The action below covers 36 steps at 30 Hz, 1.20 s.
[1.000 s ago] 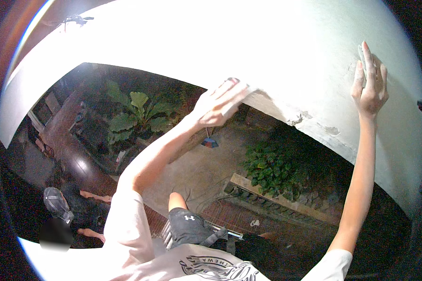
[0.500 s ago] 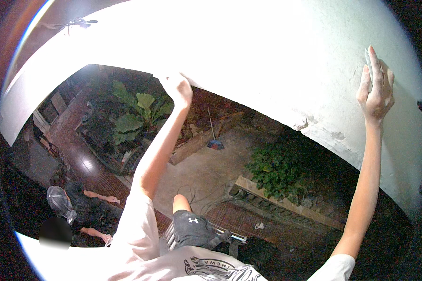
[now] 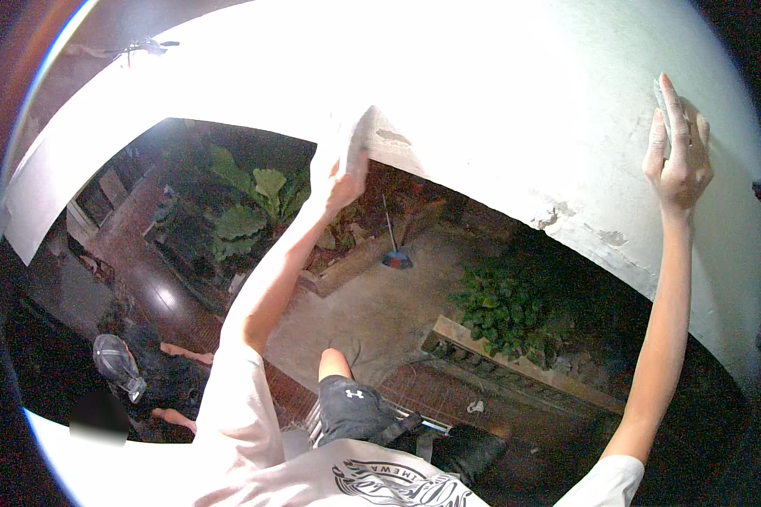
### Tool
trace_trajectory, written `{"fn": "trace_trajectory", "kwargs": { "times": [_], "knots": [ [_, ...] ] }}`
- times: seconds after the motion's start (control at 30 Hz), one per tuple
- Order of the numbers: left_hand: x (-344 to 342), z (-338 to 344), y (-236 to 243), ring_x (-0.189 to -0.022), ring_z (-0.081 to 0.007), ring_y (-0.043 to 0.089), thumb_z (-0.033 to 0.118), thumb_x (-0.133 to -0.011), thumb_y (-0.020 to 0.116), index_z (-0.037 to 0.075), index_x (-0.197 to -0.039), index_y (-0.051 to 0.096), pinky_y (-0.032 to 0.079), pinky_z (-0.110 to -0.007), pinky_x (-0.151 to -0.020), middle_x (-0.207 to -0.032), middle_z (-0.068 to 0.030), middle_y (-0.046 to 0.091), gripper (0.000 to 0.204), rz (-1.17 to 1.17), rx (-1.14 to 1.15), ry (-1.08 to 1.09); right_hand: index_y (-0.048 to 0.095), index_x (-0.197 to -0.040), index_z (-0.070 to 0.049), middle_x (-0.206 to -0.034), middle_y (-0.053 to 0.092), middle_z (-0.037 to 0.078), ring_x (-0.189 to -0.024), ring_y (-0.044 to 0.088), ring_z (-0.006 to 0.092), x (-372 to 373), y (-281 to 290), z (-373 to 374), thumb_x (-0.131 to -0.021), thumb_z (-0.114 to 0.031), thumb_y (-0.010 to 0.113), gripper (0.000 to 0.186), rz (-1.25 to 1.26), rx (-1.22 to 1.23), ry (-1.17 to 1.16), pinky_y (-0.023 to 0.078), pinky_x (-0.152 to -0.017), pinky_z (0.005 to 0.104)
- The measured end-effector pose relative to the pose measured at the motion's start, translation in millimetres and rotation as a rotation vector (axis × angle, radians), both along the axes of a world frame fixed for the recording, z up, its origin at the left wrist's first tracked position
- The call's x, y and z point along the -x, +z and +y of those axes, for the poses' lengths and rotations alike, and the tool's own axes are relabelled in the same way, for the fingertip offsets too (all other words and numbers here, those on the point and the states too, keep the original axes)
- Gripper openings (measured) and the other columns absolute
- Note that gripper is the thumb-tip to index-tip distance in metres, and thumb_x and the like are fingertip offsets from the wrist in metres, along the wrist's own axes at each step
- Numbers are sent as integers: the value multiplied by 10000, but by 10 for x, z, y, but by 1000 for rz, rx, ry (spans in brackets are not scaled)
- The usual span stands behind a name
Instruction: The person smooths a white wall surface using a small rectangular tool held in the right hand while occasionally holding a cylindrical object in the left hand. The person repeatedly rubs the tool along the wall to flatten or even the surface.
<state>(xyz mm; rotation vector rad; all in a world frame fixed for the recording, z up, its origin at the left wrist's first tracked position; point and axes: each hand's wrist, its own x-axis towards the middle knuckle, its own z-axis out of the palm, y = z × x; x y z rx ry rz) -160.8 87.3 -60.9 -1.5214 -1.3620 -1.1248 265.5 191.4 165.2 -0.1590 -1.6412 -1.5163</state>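
My right hand is raised against the white wall at the right. Between its fingers is a thin, flat grey-green sheet, its edge showing beside the index finger; pale dust covers the hand. My left hand is up at the lower edge of the white surface, and a dark shadow falls just right of it. Glare washes out its fingers, so whether they hold anything is hidden. Along that edge run a bare patch and chipped plaster.
Far below are a concrete floor, a broom, leafy plants and a low planter wall. A ladder's metal rail shows by my legs. Another person in a cap is down at the left. Wires hang at the upper left.
My left hand has shifted right along the edge, and a shadow and a bare patch now show beside it. My right hand has hardly moved. The person below has moved slightly.
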Motion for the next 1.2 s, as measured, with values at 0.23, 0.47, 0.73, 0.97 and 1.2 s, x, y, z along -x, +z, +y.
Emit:
{"fn": "trace_trajectory", "kwargs": {
  "times": [0.23, 0.47, 0.73, 0.97, 1.2],
  "knots": [
    [141, 142, 51, -1436, -350, 197, 202, -1024, 345, 12, -1501, 193, 143, -395, -1169, -1555, -217, 191, 536, -812, -67, -79, 467, -1375, -105, -1241, 642, 29, -968, 659, 191, -38, 13, 67, -912, -90, 587, 479, -14, 5, 49, 572, -759, 247],
    [-538, 26, 160, -1332, -446, 358, 56, -881, 519, -36, -1427, 327, 274, -549, -1108, -1426, -290, 375, 586, -72, -48, -135, 488, -1360, -100, -1235, 647, 27, -934, 666, 164, -31, 37, 68, -907, -85, 591, 465, -38, -24, 68, 569, -740, 230],
    [-106, 116, 24, -1184, -406, 525, 3, -879, 514, -44, -1362, 425, 410, -451, -1019, -1328, -269, 500, 494, -144, -151, -28, 494, -1357, -116, -1228, 650, 21, -921, 663, 158, -21, 14, 29, -902, -88, 599, 468, -16, -33, 30, 571, -710, 215],
    [-244, 301, 279, -1403, -369, 276, 218, -1018, 355, -10, -1489, 215, 196, -417, -1147, -1509, -256, 282, 542, -719, -304, -138, 494, -1365, -154, -1171, 669, -2, -916, 648, 148, -10, 3, 43, -890, -73, 604, 494, -5, -18, 21, 579, -679, 201],
    [-472, 504, 156, -1381, -434, 280, 204, -981, 379, -99, -1416, 318, 159, -541, -1134, -1465, -261, 350, 534, -408, -349, -195, 496, -1366, -206, -1148, 669, -35, -982, 627, 149, -31, -98, 97, -850, -52, 619, 552, 51, -57, 1, 588, -666, 181]
  ]
}}
